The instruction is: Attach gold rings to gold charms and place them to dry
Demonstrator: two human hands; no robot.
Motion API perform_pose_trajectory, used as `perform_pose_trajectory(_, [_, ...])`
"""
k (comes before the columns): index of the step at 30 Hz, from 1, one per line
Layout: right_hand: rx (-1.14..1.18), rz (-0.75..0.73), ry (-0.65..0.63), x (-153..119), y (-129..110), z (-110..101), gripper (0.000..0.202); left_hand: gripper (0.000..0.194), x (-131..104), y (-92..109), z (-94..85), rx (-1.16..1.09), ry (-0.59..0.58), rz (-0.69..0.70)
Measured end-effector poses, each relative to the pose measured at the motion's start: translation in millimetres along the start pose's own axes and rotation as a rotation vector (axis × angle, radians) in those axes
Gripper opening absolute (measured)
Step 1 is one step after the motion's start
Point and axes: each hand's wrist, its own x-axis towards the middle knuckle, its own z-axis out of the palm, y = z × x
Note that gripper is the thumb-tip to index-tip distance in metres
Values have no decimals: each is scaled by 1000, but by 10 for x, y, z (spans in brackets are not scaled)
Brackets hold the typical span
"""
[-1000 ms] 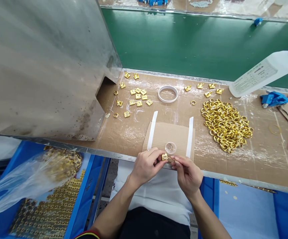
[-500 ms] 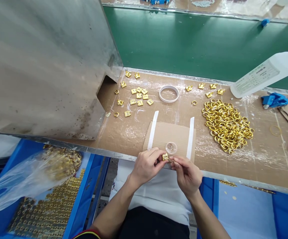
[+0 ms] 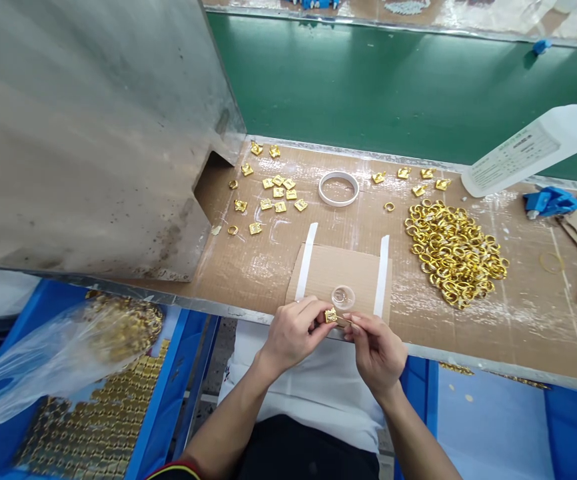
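Note:
Between the thumb and fingertips of my left hand [image 3: 296, 333] is a small gold square-topped piece [image 3: 330, 315], its patterned face turned up. My right hand [image 3: 377, 351] pinches a thin stick-like tool [image 3: 343, 321], with its tip close to the gold piece; whether they touch I cannot tell. Just beyond my fingers a small clear round dish [image 3: 343, 297] sits on a cardboard pad [image 3: 347, 263] fixed with white tape strips. Several gold square pieces [image 3: 278, 193] lie farther up to the left. A heap of gold rings [image 3: 456, 253] is to the right.
A white tape roll [image 3: 338, 189] lies behind the pad. At the right stand a tilted white bottle [image 3: 533, 150] and a blue clip-like object [image 3: 552, 201]. A metal panel [image 3: 93, 133] rises at the left. Below it, a blue tray [image 3: 156, 400] holds rows of gold pieces and a plastic bag.
My right hand has shifted very slightly to the right with the thin tool. The left hand keeps the gold piece nearly in place.

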Motion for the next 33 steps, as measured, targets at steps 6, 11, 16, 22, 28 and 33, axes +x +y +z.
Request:
perform_pose_trajectory(6, [34, -22, 3, 15, -11, -8, 20, 17, 10, 7, -4, 1, 9, 7])
perform_pose_trajectory(11, [38, -30, -3, 20, -14, -10, 22, 16, 12, 10, -7, 1, 14, 13])
perform_pose_trajectory(16, [19, -43, -2, 9, -2, -5, 23, 17, 13, 11, 0, 3, 13, 16])
perform_pose_trajectory(22, [9, -56, -7, 24, -14, -4, 21, 15, 7, 6, 7, 0, 7, 2])
perform_pose_trajectory(28, [3, -85, -4, 27, -7, -6, 23, 15, 6, 4, 16, 3, 20, 24])
perform_pose_trajectory(33, [1, -77, -11, 26, -2, -8, 23, 16, 14, 6, 7, 8, 17, 26])
